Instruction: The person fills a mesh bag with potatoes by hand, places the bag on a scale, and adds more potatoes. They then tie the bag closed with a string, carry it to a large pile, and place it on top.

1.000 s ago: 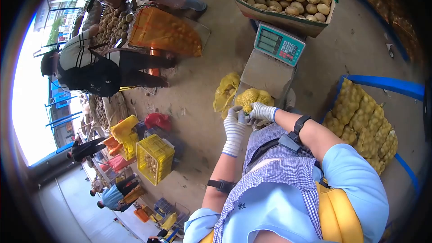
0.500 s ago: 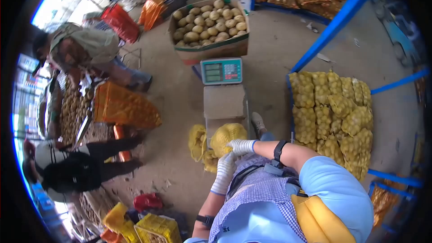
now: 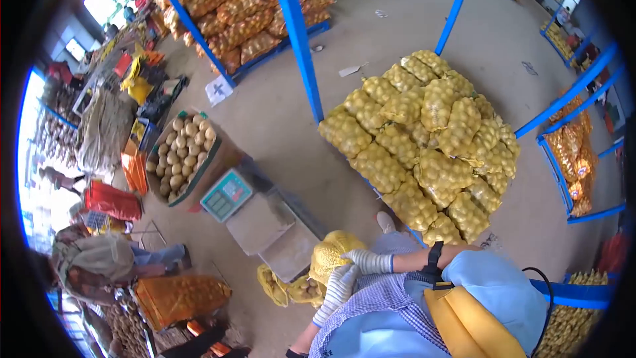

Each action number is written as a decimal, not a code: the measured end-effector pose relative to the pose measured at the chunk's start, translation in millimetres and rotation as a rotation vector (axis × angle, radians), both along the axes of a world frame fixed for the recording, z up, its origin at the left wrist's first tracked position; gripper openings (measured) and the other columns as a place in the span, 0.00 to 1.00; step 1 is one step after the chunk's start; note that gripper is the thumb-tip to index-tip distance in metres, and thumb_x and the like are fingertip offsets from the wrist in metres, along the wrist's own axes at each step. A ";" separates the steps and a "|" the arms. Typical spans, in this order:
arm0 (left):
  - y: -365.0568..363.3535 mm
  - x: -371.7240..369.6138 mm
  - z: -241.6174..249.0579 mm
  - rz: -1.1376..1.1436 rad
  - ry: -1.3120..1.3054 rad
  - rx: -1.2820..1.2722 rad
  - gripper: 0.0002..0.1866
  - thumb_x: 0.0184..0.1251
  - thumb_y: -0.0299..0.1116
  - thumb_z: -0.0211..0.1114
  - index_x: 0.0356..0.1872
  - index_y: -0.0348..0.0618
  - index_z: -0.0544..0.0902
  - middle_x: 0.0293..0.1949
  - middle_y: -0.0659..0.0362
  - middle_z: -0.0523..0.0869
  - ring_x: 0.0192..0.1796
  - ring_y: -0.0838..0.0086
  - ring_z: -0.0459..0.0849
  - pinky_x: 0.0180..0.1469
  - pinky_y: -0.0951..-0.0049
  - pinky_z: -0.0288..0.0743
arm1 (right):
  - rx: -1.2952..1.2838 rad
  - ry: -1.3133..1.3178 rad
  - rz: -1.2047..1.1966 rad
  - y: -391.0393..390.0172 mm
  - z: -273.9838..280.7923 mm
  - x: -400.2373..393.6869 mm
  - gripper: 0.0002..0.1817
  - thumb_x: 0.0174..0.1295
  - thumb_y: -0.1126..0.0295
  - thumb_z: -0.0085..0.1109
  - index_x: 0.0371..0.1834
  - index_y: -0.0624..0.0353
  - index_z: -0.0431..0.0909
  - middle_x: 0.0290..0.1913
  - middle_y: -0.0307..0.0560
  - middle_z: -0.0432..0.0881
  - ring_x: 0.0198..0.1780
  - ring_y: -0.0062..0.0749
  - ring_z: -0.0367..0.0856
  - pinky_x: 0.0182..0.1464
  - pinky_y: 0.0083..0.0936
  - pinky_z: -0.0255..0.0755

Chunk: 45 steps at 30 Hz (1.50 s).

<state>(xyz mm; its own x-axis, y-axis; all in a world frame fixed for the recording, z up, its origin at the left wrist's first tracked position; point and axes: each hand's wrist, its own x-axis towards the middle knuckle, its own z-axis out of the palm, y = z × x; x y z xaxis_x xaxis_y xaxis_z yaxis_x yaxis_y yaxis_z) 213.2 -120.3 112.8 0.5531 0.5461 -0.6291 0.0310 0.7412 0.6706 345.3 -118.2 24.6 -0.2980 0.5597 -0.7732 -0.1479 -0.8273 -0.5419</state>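
Observation:
My left hand (image 3: 339, 285) and my right hand (image 3: 366, 262), both in white knit gloves, are closed together on the neck of a yellow mesh bag of potatoes (image 3: 329, 252). I hold the bag just in front of my chest, beside the near corner of the platform scale (image 3: 271, 229). The scale's green display (image 3: 226, 195) faces up on its far side. Another yellow mesh bag (image 3: 285, 290) with a few potatoes lies slack on the floor under my hands.
A cardboard box of loose potatoes (image 3: 180, 158) stands past the scale. A big stack of filled yellow mesh bags (image 3: 424, 139) lies to my right between blue rack posts (image 3: 299, 40). A crouching person (image 3: 99, 258) and an orange sack (image 3: 175, 298) are at lower left.
My view has swung to the right, so the scale and potato box slid left and the bag stack came to the centre. Both hands stay closed on the bag's neck.

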 end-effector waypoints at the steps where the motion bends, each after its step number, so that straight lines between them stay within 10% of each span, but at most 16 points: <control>1: 2.7 24.4 23.4 0.109 -0.076 -0.149 0.10 0.63 0.35 0.57 0.34 0.38 0.79 0.29 0.65 0.78 0.29 0.84 0.73 0.30 0.82 0.66 | -0.104 0.049 -0.136 -3.4 -15.6 13.9 0.21 0.63 0.57 0.51 0.45 0.69 0.73 0.32 0.49 0.82 0.31 0.32 0.80 0.39 0.28 0.75; 4: 7.9 74.6 10.1 -0.050 0.030 -0.042 0.10 0.64 0.33 0.57 0.36 0.36 0.79 0.31 0.63 0.79 0.31 0.82 0.75 0.33 0.82 0.69 | -0.157 -0.036 -0.357 -9.1 -65.3 48.1 0.17 0.64 0.60 0.49 0.39 0.65 0.77 0.27 0.49 0.81 0.30 0.32 0.78 0.35 0.26 0.71; 6: 12.4 117.5 -11.8 -0.053 0.010 0.128 0.10 0.65 0.33 0.56 0.39 0.36 0.79 0.30 0.64 0.79 0.31 0.81 0.75 0.34 0.82 0.70 | -0.084 0.178 -0.467 -10.8 -196.4 70.5 0.18 0.63 0.61 0.48 0.42 0.68 0.76 0.31 0.50 0.82 0.34 0.35 0.79 0.38 0.26 0.71; 8: 28.4 159.4 -24.3 -0.182 0.232 0.239 0.11 0.66 0.35 0.55 0.41 0.38 0.79 0.29 0.64 0.79 0.30 0.82 0.75 0.33 0.82 0.69 | -0.201 0.145 -0.575 18.3 -13.1 149.3 0.19 0.63 0.61 0.50 0.44 0.69 0.76 0.35 0.52 0.82 0.37 0.40 0.80 0.42 0.29 0.71; 11: 48.2 224.2 -23.4 -0.303 0.184 0.020 0.19 0.67 0.39 0.55 0.54 0.41 0.70 0.34 0.60 0.79 0.30 0.78 0.78 0.33 0.78 0.73 | 0.440 -0.213 -0.417 38.9 -220.4 199.5 0.20 0.63 0.59 0.48 0.39 0.69 0.75 0.35 0.55 0.82 0.39 0.44 0.79 0.44 0.38 0.73; 14: 26.4 241.4 -56.6 -0.304 0.233 0.381 0.31 0.65 0.42 0.58 0.64 0.42 0.58 0.46 0.51 0.78 0.39 0.71 0.81 0.40 0.71 0.77 | 0.583 -0.714 -0.121 50.4 -55.0 299.8 0.21 0.58 0.53 0.55 0.33 0.64 0.76 0.23 0.47 0.78 0.28 0.37 0.78 0.31 0.35 0.72; 20: 11.1 163.7 -113.3 -0.473 0.775 0.540 0.29 0.62 0.44 0.60 0.59 0.39 0.66 0.46 0.46 0.80 0.47 0.61 0.81 0.50 0.67 0.74 | 0.034 -0.513 -0.922 75.0 -101.3 497.8 0.14 0.53 0.56 0.61 0.19 0.50 0.71 0.13 0.36 0.69 0.12 0.26 0.65 0.13 0.27 0.56; 24: 1.5 127.3 -109.7 -0.361 0.784 0.507 0.26 0.61 0.42 0.60 0.57 0.39 0.68 0.47 0.46 0.80 0.49 0.59 0.80 0.51 0.66 0.72 | 0.259 -0.596 -1.294 82.8 -105.8 559.4 0.16 0.54 0.61 0.62 0.43 0.51 0.70 0.22 0.38 0.73 0.15 0.23 0.67 0.14 0.22 0.61; 26: 0.1 113.9 -128.6 -0.228 0.736 0.399 0.24 0.62 0.40 0.60 0.56 0.38 0.69 0.45 0.49 0.81 0.46 0.63 0.80 0.48 0.69 0.74 | 0.214 -0.558 -1.074 81.9 -112.0 549.2 0.23 0.52 0.61 0.63 0.51 0.53 0.70 0.29 0.43 0.76 0.20 0.28 0.70 0.18 0.25 0.66; 33: -43.6 88.9 -141.2 0.219 0.726 -0.045 0.22 0.61 0.37 0.59 0.53 0.35 0.72 0.39 0.53 0.81 0.34 0.75 0.81 0.36 0.74 0.76 | 0.125 -0.783 -0.033 46.8 -225.5 402.5 0.14 0.51 0.59 0.60 0.31 0.58 0.79 0.27 0.46 0.81 0.30 0.35 0.78 0.36 0.31 0.72; 45: -186.8 -52.3 -198.7 0.578 0.773 -0.209 0.23 0.60 0.44 0.57 0.50 0.36 0.76 0.38 0.51 0.83 0.36 0.69 0.82 0.41 0.71 0.74 | 0.537 -0.657 0.939 -8.9 -195.0 126.6 0.09 0.58 0.65 0.57 0.34 0.59 0.80 0.25 0.42 0.80 0.24 0.25 0.76 0.25 0.25 0.70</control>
